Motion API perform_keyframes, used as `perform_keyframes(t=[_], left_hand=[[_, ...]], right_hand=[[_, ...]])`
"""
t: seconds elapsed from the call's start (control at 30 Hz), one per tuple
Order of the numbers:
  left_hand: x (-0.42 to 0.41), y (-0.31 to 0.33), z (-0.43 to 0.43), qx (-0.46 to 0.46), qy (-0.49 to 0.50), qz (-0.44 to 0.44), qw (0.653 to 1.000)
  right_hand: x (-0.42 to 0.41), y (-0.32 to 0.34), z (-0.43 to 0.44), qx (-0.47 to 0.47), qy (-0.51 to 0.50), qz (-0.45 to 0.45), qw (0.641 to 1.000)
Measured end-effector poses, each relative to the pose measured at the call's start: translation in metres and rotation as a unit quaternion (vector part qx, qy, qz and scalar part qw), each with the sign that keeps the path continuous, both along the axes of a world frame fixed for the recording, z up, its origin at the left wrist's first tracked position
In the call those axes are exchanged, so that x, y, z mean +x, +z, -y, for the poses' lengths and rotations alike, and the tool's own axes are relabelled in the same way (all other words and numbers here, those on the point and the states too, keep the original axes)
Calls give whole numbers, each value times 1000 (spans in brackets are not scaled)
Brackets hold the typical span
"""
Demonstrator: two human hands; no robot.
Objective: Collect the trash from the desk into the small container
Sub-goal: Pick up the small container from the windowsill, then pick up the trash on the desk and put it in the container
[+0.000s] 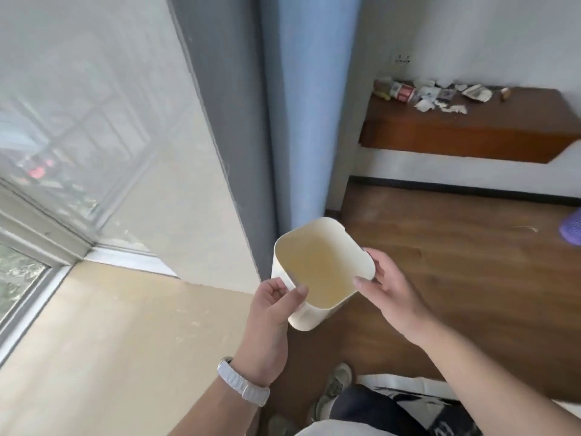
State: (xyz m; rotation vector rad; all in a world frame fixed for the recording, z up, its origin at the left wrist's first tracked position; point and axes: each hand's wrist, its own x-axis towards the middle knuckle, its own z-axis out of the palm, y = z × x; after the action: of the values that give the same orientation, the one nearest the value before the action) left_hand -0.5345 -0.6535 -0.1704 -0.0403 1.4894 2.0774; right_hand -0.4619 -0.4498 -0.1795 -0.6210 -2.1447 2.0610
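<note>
Hands grip the small cream container by its rim: the left hand pinches the near-left edge, thumb inside, and the right hand is curled around the right corner. It is a rounded rectangular bin, open-topped and bare inside, with no readable writing. Beyond the container, well apart, crumpled trash lies on the brown desk.

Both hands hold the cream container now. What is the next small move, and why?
Probably carry the container toward the desk. It looks empty, the left hand and right hand grip its rim, and the trash lies on the desk top, away from it.
</note>
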Motion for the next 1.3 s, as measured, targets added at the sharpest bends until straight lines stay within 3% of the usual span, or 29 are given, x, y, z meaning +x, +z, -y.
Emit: perform_keyframes(t=[0.57, 0.87, 1.3], left_hand=[[-21, 46, -224, -65, -178, -95, 977], [-14, 44, -311, -126, -322, -133, 929], [-63, 23, -423, -133, -410, -55, 900]], right_hand=[[38, 12, -177, -5, -179, -48, 983], [86, 7, -221, -13, -305, -49, 951], [72, 10, -284, 21, -454, 9, 891]])
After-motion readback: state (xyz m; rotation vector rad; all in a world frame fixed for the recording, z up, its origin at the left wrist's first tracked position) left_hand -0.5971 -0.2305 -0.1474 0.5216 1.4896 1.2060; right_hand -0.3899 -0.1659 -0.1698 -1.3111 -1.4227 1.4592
